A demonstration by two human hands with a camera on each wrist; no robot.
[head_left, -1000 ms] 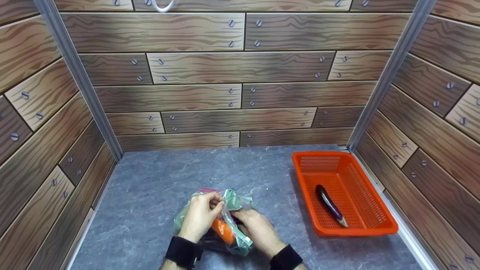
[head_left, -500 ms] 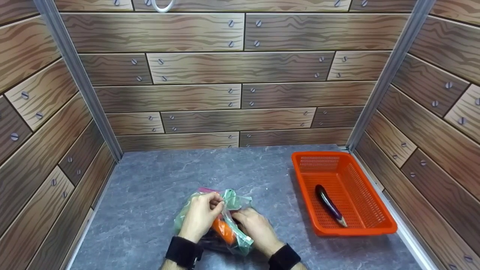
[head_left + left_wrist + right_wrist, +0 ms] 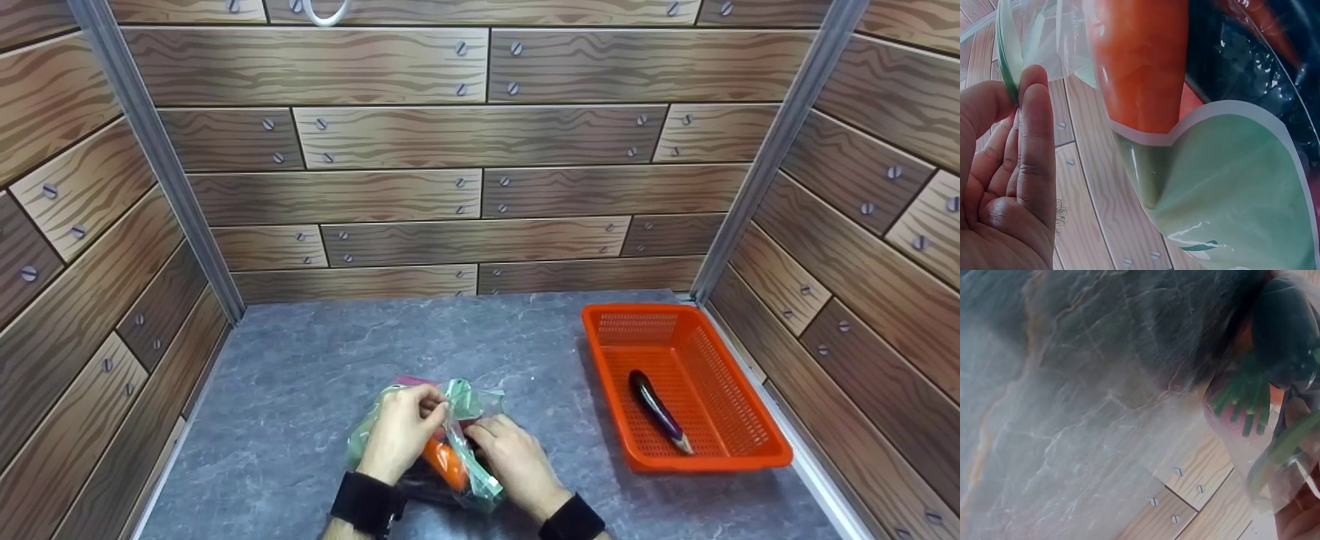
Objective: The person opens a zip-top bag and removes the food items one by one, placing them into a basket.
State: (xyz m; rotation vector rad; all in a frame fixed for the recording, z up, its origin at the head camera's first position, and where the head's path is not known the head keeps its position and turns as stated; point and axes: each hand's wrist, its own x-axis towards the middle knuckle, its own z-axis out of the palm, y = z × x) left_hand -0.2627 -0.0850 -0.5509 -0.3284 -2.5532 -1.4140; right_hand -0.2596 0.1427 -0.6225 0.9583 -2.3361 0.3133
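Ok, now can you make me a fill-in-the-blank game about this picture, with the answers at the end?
1. The left hand pinches a ____-tinted edge of the plastic bag.
2. In the head view, the basket stands to the bag's ____.
3. Exactly ____ eggplant lies in the basket.
4. Both wristbands are coloured ____.

Missing words: green; right; one; black.
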